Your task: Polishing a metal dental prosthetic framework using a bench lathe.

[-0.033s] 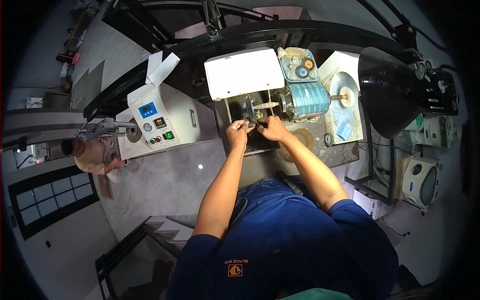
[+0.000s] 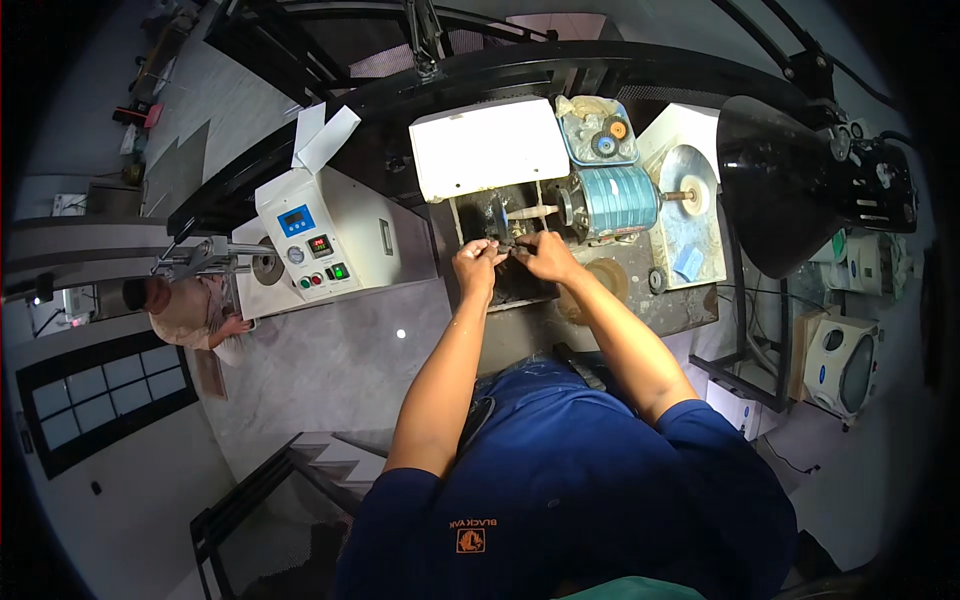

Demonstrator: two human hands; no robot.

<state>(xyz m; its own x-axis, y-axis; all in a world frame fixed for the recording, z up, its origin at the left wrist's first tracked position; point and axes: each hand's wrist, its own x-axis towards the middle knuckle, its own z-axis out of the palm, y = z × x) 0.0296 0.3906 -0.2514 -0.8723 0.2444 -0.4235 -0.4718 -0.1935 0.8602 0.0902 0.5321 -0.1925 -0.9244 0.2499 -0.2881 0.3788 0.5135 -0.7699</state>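
Black lampshade (image 2: 775,185), white control cabinet (image 2: 365,235)

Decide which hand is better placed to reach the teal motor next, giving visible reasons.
Probably the right hand: it is nearer the teal motor, while the left hand lies farther away. Both seem to hold a small dark piece.

"What is the person wearing?"
"A dark blue short-sleeved cloth shirt (image 2: 600,490), creased in folds at its far end."
"Markings?"
"A small square orange emblem (image 2: 470,541) on the left part of the front, with orange lettering (image 2: 473,523) just beyond it."
"Sleeves?"
"Left sleeve (image 2: 395,505) and right sleeve (image 2: 725,440) match the shirt; left hand (image 2: 478,266) and right hand (image 2: 549,259) are bare."
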